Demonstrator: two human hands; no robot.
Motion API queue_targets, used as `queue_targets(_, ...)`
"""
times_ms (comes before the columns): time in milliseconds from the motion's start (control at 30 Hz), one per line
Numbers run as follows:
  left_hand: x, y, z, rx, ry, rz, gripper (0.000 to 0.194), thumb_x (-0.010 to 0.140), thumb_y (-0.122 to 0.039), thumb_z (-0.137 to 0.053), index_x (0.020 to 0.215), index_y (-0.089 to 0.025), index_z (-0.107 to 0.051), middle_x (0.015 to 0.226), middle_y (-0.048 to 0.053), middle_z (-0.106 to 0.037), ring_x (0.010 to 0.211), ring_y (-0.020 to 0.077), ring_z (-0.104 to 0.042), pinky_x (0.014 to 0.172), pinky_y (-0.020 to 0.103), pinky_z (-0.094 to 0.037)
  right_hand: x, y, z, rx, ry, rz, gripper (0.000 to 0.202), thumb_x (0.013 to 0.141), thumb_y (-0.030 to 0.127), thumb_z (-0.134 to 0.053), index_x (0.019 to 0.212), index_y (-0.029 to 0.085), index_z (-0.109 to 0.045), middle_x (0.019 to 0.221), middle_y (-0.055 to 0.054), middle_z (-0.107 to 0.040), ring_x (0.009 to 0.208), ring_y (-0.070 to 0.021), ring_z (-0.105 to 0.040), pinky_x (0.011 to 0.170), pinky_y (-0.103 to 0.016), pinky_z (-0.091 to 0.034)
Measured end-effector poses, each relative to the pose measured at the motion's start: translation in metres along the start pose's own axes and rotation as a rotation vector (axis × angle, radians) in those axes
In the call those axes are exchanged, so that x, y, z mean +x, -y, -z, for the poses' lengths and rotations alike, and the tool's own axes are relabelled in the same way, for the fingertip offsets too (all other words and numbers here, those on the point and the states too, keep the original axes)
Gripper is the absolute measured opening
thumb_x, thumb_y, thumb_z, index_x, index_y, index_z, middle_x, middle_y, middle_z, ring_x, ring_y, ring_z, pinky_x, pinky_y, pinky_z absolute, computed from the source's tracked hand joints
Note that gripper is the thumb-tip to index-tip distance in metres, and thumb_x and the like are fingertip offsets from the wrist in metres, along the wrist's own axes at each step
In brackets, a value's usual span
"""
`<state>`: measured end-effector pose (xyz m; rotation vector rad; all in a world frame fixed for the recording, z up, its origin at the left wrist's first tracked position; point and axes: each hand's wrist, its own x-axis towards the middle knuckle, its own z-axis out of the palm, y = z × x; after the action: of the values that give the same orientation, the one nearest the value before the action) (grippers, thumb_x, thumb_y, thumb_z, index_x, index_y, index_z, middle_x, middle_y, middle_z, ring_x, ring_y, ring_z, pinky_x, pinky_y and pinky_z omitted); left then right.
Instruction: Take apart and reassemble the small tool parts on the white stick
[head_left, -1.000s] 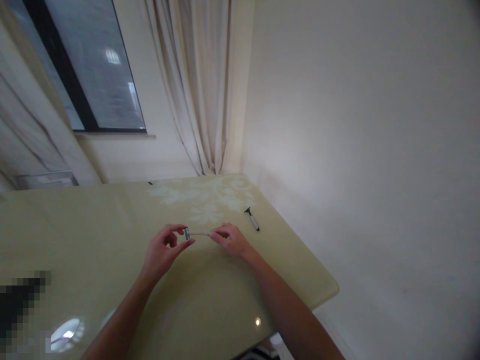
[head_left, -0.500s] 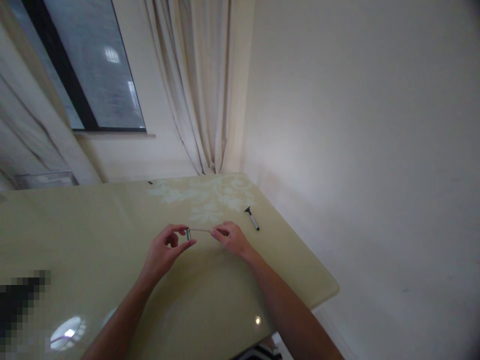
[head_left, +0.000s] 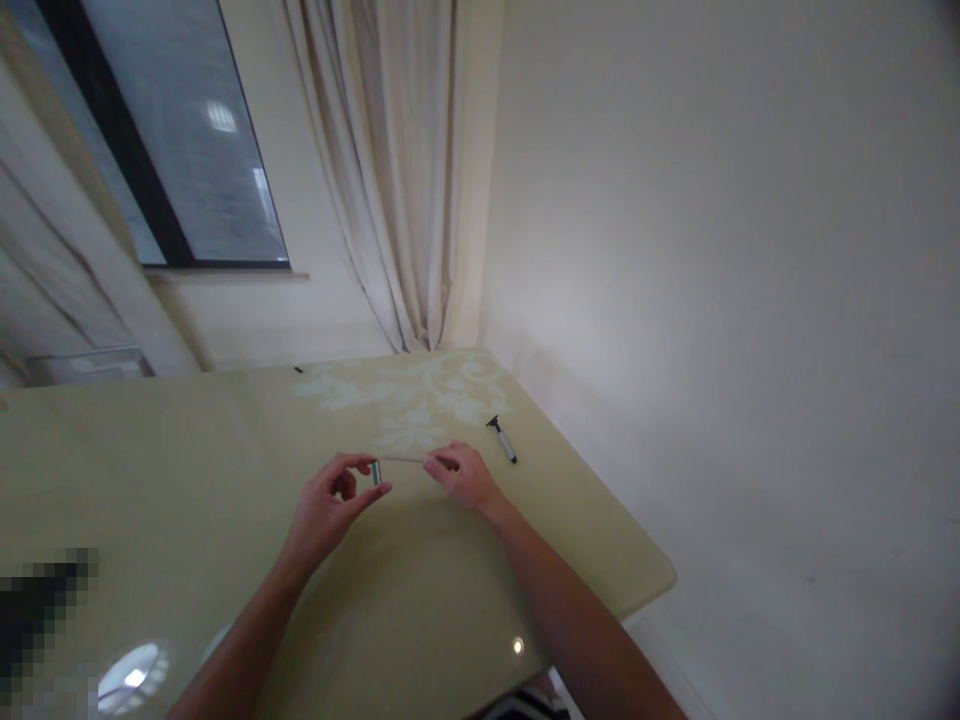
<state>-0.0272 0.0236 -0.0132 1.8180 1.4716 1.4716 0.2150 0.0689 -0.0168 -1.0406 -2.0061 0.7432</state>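
Note:
My left hand (head_left: 322,507) pinches a small green-and-white box (head_left: 376,473), upright between its thumb and index finger. A thin pale stick (head_left: 403,459) runs level from the top of the box to my right hand (head_left: 461,475). The thumb and fingers of my right hand are closed on the stick's right end. Whether its left tip touches the box, I cannot tell. Both hands are just above the table (head_left: 360,620). Beyond my right hand lies a razor (head_left: 502,440) with a black head and a grey handle.
Near the table's back edge lies a small dark piece (head_left: 298,370). A blurred-out dark shape (head_left: 37,620) covers the left front. Beige curtains (head_left: 397,180) and a window stand behind the table, and a plain wall (head_left: 712,300) is on the right.
The view has shifted very slightly. Both hands keep their grip on the box and the stick, with hardly any movement between them.

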Motion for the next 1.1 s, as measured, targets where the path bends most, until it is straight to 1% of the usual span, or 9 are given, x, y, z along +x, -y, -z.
queue_targets(100, -0.0004, 0.0011, -0.0004, -0.003, -0.008, -0.006, 0.043, 0.071, -0.052, -0.084, 0.099, -0.021, -0.072, 0.074, -0.003, -0.062, 0.054, 0.0105, -0.047, 0.052, 0.023, -0.041, 0.0, 0.0002, -0.0008, 0.043, 0.055, 0.007, 0.025, 0.097, 0.039, -0.067, 0.098, 0.018, -0.081, 0.079, -0.001, -0.061, 0.075, -0.0144, -0.054, 0.073, -0.027, -0.04)
queue_targets(333, -0.0001, 0.0013, 0.0005, -0.016, -0.009, -0.007, 0.043, 0.07, -0.052, -0.084, 0.098, -0.022, -0.072, 0.074, -0.003, -0.063, 0.053, 0.01, -0.047, 0.05, 0.022, -0.04, 0.0005, -0.002, -0.0016, 0.03, 0.055, 0.004, 0.025, 0.097, 0.037, -0.067, 0.094, 0.018, -0.081, 0.077, -0.001, -0.061, 0.073, -0.014, -0.054, 0.071, -0.026, -0.039)
queue_targets(400, 0.0002, 0.0012, 0.0, -0.02, -0.013, -0.003, 0.043, 0.069, -0.052, -0.085, 0.097, -0.021, -0.072, 0.074, -0.003, -0.063, 0.053, 0.0099, -0.047, 0.05, 0.022, -0.04, 0.0004, -0.0024, -0.0011, 0.004, 0.016, 0.001, 0.027, 0.098, 0.038, -0.065, 0.089, 0.017, -0.081, 0.074, -0.001, -0.06, 0.073, -0.0142, -0.053, 0.07, -0.026, -0.039)
queue_targets(533, -0.0002, 0.0021, -0.0008, -0.029, -0.01, 0.006, 0.043, 0.07, -0.051, -0.084, 0.098, -0.021, -0.072, 0.075, -0.003, -0.063, 0.053, 0.0098, -0.047, 0.05, 0.022, -0.04, 0.0001, -0.003, -0.002, 0.032, 0.034, -0.013, 0.026, 0.097, 0.039, -0.067, 0.096, 0.018, -0.081, 0.08, -0.002, -0.063, 0.074, -0.0139, -0.054, 0.07, -0.025, -0.039)
queue_targets(633, -0.0009, 0.0026, -0.0002, -0.02, -0.003, -0.001, 0.043, 0.07, -0.051, -0.085, 0.098, -0.021, -0.072, 0.074, -0.003, -0.063, 0.054, 0.0099, -0.047, 0.051, 0.022, -0.041, 0.0001, -0.003, -0.0039, -0.006, 0.01, -0.02, 0.029, 0.098, 0.039, -0.064, 0.087, 0.017, -0.08, 0.075, -0.001, -0.06, 0.072, -0.014, -0.052, 0.069, -0.026, -0.038)
queue_targets(767, -0.0006, 0.0012, 0.0009, -0.016, -0.007, 0.002, 0.043, 0.07, -0.051, -0.085, 0.099, -0.022, -0.072, 0.076, -0.002, -0.064, 0.054, 0.0101, -0.047, 0.051, 0.022, -0.041, -0.0001, -0.0016, -0.0044, 0.023, 0.063, -0.013, 0.025, 0.096, 0.039, -0.067, 0.096, 0.018, -0.081, 0.078, -0.001, -0.062, 0.073, -0.0136, -0.053, 0.069, -0.025, -0.039)
queue_targets(900, 0.0, 0.0007, 0.0006, -0.012, -0.004, 0.012, 0.043, 0.068, -0.052, -0.085, 0.096, -0.021, -0.072, 0.072, -0.003, -0.062, 0.053, 0.0104, -0.047, 0.05, 0.022, -0.041, -0.0004, 0.0004, -0.0028, -0.043, 0.011, -0.031, 0.028, 0.099, 0.037, -0.063, 0.089, 0.017, -0.08, 0.074, -0.001, -0.058, 0.074, -0.0141, -0.052, 0.071, -0.026, -0.038)
queue_targets(1000, -0.0002, 0.0017, 0.0002, -0.014, 0.003, 0.016, 0.044, 0.07, -0.053, -0.084, 0.098, -0.021, -0.072, 0.072, -0.003, -0.061, 0.053, 0.0106, -0.047, 0.051, 0.023, -0.041, -0.0005, 0.0009, -0.0022, -0.014, 0.071, -0.024, 0.028, 0.098, 0.039, -0.064, 0.094, 0.017, -0.081, 0.077, -0.001, -0.059, 0.073, -0.0138, -0.052, 0.069, -0.025, -0.038)
queue_targets(1100, -0.0004, 0.0017, 0.0002, 0.0, 0.02, 0.007, 0.044, 0.069, -0.053, -0.084, 0.097, -0.021, -0.073, 0.069, -0.003, -0.06, 0.054, 0.0111, -0.048, 0.052, 0.023, -0.041, -0.0003, 0.0003, -0.0017, -0.053, 0.018, -0.039, 0.03, 0.099, 0.041, -0.063, 0.092, 0.017, -0.081, 0.075, -0.002, -0.059, 0.074, -0.0145, -0.052, 0.07, -0.026, -0.038)
